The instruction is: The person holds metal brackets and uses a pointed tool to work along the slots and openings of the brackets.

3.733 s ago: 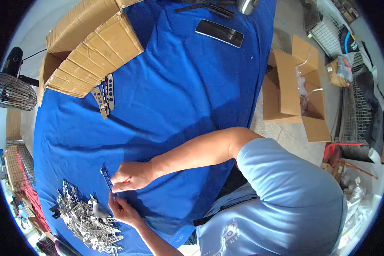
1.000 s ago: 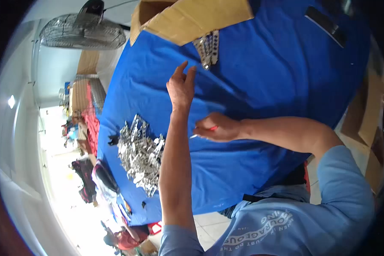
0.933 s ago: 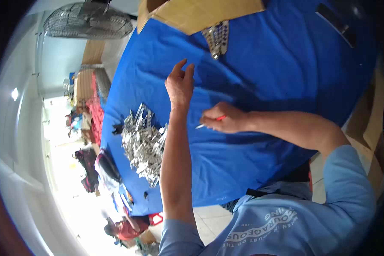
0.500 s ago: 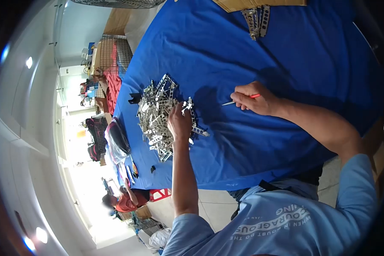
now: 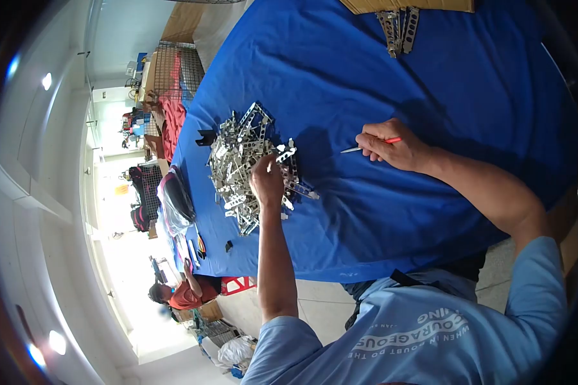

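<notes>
A heap of silvery perforated metal pieces (image 5: 234, 163) lies on the blue cloth (image 5: 340, 224). Over the right side of this heap is my left hand (image 5: 266, 179), its fingers bent down at the pieces; whatever they pinch is too small to make out. My right hand (image 5: 392, 146) is closed round a pointed tool with a red handle (image 5: 393, 140), above the cloth to the right of the heap. The tool's thin tip points left. Several long perforated strips (image 5: 398, 32) rest by a cardboard box (image 5: 411, 5) at the top.
A small black piece (image 5: 229, 246) and a black bracket (image 5: 205, 137) lie near the heap. Pliers (image 5: 201, 246) and a plastic-wrapped bundle (image 5: 176, 199) are at the table's left edge. Beyond that edge is a person in a red shirt (image 5: 187, 295), with wire baskets (image 5: 178, 70) farther up.
My left hand has come back from near the strips to the heap. My right hand keeps hold of the red-handled tool. The view has swung, bringing the other person into sight.
</notes>
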`<action>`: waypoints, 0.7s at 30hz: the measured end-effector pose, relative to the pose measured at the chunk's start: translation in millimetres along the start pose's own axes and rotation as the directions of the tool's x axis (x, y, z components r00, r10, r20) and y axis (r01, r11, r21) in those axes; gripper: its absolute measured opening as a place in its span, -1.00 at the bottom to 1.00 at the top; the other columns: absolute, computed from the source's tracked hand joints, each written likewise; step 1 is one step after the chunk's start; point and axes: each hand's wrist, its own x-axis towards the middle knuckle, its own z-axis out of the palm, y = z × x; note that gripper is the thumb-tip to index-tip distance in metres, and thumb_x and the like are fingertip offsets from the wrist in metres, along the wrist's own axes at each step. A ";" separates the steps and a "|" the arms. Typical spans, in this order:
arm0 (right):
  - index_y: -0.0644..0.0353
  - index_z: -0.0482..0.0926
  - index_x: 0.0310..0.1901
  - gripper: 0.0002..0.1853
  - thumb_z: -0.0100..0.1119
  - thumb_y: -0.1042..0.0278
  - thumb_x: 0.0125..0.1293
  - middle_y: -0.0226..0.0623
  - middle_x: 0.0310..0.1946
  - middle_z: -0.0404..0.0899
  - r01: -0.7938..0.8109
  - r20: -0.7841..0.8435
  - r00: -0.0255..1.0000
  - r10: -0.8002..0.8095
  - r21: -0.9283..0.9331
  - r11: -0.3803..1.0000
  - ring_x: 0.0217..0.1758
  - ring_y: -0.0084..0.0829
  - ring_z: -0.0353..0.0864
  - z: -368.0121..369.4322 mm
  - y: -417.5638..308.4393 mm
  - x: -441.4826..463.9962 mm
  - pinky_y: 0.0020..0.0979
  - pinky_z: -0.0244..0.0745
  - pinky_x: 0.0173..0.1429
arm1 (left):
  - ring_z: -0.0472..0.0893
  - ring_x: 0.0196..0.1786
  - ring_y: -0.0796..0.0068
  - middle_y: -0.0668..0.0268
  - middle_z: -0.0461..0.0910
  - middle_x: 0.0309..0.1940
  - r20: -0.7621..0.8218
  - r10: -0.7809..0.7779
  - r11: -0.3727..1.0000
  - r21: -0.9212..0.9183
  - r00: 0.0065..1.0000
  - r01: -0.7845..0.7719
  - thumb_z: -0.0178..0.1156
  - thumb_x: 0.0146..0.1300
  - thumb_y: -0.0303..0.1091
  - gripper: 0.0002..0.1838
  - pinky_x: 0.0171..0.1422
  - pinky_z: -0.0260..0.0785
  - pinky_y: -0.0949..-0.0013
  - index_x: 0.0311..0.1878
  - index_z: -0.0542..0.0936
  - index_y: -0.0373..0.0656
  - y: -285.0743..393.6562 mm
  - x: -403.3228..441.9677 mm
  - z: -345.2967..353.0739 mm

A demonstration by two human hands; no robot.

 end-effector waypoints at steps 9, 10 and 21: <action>0.30 0.60 -0.40 -0.59 0.14 0.19 0.61 -0.29 -0.53 0.65 -0.014 -0.017 1.000 0.015 0.047 0.999 -0.47 -0.54 0.68 0.8 -3.0 -0.1 -0.42 0.54 -0.38 | 0.65 -0.42 0.61 0.19 0.80 -0.25 0.026 -0.219 0.656 -0.736 0.975 0.167 0.25 0.52 -0.34 -0.74 -0.36 0.46 0.49 0.13 0.63 -0.30 4.1 2.9 -36.5; 0.30 0.60 -0.40 -0.58 0.14 0.18 0.62 -0.29 -0.53 0.65 -0.019 -0.021 1.000 0.020 0.048 0.999 -0.46 -0.54 0.68 0.2 -3.8 -0.4 -0.42 0.54 -0.38 | 0.65 -0.41 0.60 0.21 0.78 -0.27 0.114 -0.250 0.521 -0.822 0.962 0.233 0.25 0.52 -0.35 -0.76 -0.36 0.46 0.51 0.10 0.62 -0.30 16.9 -0.6 -36.9; 0.31 0.61 -0.32 -0.58 0.06 0.15 0.66 -0.28 -0.43 0.70 0.017 0.005 1.000 -0.017 -0.016 1.000 -0.38 -0.51 0.73 -4.6 0.5 -0.3 -0.44 0.63 -0.32 | 0.47 -0.49 0.70 0.42 0.57 -0.41 0.654 -0.245 0.054 -0.728 0.716 0.683 0.20 0.58 -0.33 -0.76 -0.51 0.25 0.59 0.20 0.60 -0.17 96.6 -40.6 17.6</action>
